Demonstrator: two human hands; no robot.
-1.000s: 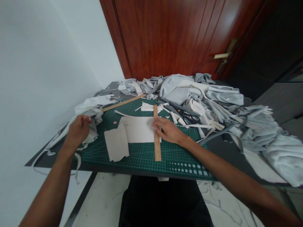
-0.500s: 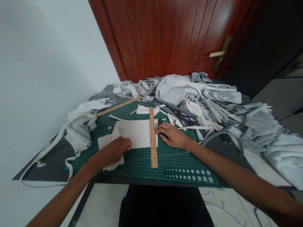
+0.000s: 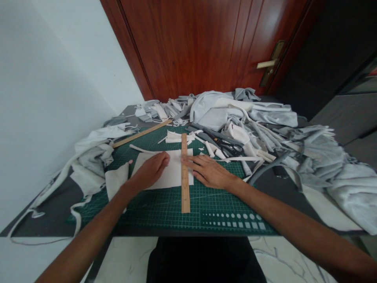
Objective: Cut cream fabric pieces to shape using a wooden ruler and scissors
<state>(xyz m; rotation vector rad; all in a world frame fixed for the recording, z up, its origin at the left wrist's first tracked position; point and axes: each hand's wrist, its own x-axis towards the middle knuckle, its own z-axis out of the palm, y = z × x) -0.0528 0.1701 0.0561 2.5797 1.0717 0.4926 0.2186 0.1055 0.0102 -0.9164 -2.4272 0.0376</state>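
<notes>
A pale cloth rectangle (image 3: 173, 175) lies flat on the green cutting mat (image 3: 165, 204). My left hand (image 3: 151, 171) rests on its left half, fingers stretched out flat. A short wooden ruler (image 3: 185, 173) lies upright across the cloth's right edge. My right hand (image 3: 207, 171) lies flat just right of the ruler, fingertips touching it. A second pale cloth piece (image 3: 116, 181) sits to the left of the rectangle.
A long wooden ruler (image 3: 141, 133) lies slanted at the mat's far left. Scissors (image 3: 228, 147) rest among cloth strips behind my right hand. Heaps of grey and white fabric (image 3: 265, 125) cover the table's back and right. A wooden door (image 3: 200, 43) stands behind.
My left hand came from the fabric heap at the left onto the cloth rectangle. My right hand shifted off the ruler to its right side, then back to touch it.
</notes>
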